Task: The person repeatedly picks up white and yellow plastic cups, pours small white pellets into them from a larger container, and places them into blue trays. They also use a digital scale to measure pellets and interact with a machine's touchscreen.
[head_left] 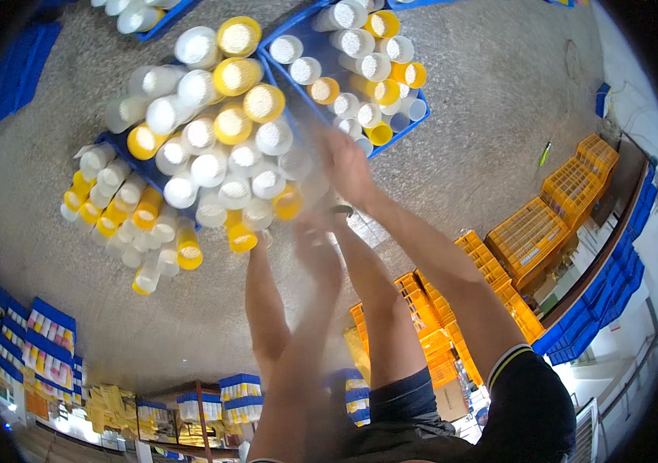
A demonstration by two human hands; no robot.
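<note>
My right hand (350, 168) reaches in at the middle, smeared by motion, beside the right edge of a crowd of upright cylindrical tubes. Just below it is my left hand (315, 238), more blurred still, so its fingers cannot be read. A pale, smeared tube (296, 164) shows near both hands; whether either one holds it cannot be made out. The tubes are translucent white (209, 167) or yellow (264, 103), many showing white, grainy-looking tops. They stand close together on a blue tray (143, 166), most of it hidden beneath them.
Another blue tray (317, 46) at upper right carries similar tubes, some lying tilted. More tubes (116, 202) crowd the left. Yellow crates (529, 235) are stacked at right, blue crates (595, 301) beyond. Loaded blue trays (49, 343) stand lower left. A green object (545, 153) lies on the floor.
</note>
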